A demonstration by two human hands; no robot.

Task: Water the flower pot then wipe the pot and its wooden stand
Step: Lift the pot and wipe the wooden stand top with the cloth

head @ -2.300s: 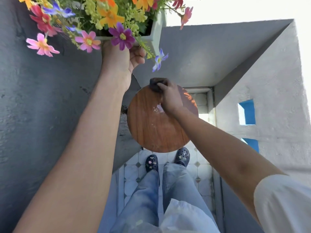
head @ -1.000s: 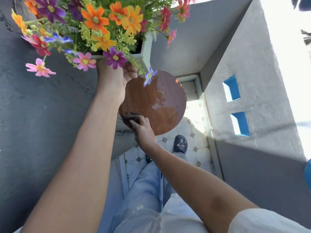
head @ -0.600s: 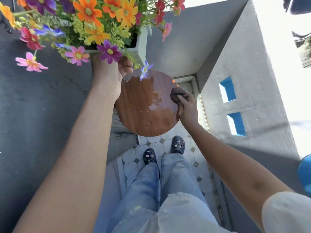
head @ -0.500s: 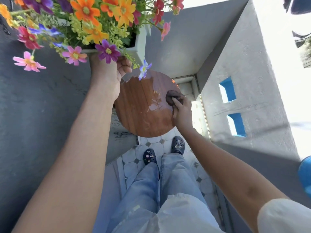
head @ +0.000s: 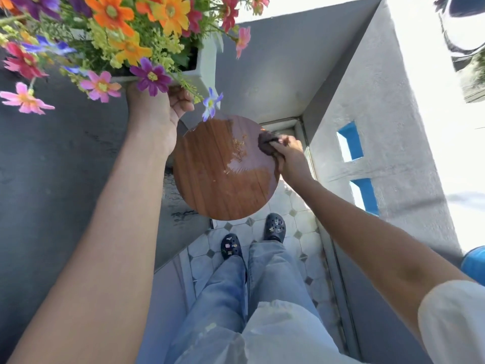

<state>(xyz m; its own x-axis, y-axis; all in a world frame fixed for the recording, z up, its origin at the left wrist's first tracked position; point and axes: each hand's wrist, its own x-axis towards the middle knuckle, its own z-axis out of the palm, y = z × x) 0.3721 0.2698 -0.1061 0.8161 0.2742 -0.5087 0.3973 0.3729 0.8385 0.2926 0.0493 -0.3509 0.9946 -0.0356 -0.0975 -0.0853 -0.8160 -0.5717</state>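
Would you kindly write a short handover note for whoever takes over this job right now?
Left hand: grip closed under the white flower pot, holding it lifted clear of the stand.
Right hand: grip closed on a dark cloth, pressed at the right edge of the round wooden stand.
Done: the stand top looks mostly wiped; a wet sheen and some small specks show near its middle.
Left: clear that patch, then set the pot back down. Whether the pot was watered or wiped cannot be told from here.
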